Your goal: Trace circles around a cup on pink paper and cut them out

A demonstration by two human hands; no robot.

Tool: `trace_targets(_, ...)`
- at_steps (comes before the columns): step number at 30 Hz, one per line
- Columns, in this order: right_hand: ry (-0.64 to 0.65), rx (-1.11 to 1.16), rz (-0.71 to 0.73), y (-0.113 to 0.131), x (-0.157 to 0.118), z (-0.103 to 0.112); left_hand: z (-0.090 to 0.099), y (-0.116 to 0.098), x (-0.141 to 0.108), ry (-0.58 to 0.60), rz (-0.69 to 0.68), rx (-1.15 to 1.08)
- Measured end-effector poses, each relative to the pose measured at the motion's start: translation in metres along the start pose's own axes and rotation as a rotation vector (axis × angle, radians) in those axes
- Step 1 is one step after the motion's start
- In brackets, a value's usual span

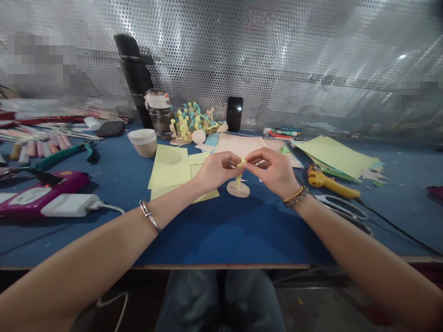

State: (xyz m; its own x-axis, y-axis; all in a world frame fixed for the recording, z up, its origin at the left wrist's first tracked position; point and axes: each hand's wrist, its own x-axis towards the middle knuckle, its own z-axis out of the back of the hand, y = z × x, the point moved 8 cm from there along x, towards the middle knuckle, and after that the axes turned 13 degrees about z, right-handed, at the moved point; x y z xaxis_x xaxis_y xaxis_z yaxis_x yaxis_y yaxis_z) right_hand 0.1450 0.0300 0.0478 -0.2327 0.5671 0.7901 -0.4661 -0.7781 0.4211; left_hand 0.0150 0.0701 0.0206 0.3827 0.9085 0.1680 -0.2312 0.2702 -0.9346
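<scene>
My left hand (221, 169) and my right hand (272, 169) meet over the blue table, fingertips pinched together on the top of a small yellow paper piece (239, 180). This piece is a narrow twisted strip that stands upright on a round pale paper disc (238, 189). What exactly the fingertips cover at its top is partly hidden. Left of the disc lie yellow paper sheets (169, 168). Behind my hands rests a pale pink sheet (238, 143). Farther back stands a cluster of similar yellow, blue and pink paper pieces (195, 117).
A yellow glue gun (332, 184) and scissors (342, 207) lie to the right, near green paper sheets (341, 154). At left are a paper cup (142, 143), a purple power strip (44, 193) and pliers (60, 157). A bottle (159, 115) and a phone (234, 113) stand behind.
</scene>
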Motion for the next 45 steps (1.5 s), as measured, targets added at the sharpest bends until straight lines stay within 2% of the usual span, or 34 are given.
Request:
trace_targets(6, -0.025, 0.031, -0.028, -0.002, 0.001, 0.003, 0.002, -0.002, 0.001, -0.038, -0.02, 0.06)
trace_targets(12, -0.028, 0.231, -0.146, -0.012, 0.0, 0.006, 0.007, -0.007, -0.003, -0.084, -0.036, 0.11)
trace_targets(17, 0.105, 0.146, -0.051, 0.003, 0.002, 0.005, 0.012, -0.031, -0.014, -0.171, -0.251, 0.318)
trace_targets(21, 0.165, 0.105, 0.037, 0.012, 0.002, 0.0, 0.012, -0.04, -0.02, -0.202, -0.385, 0.348)
trace_targets(31, 0.154, 0.089, 0.102, 0.014, 0.002, 0.0, 0.007, -0.04, -0.022, -0.168, -0.455, 0.38)
trace_targets(45, 0.139, 0.088, 0.13, 0.015, 0.003, 0.0, 0.006, -0.042, -0.025, -0.195, -0.524, 0.387)
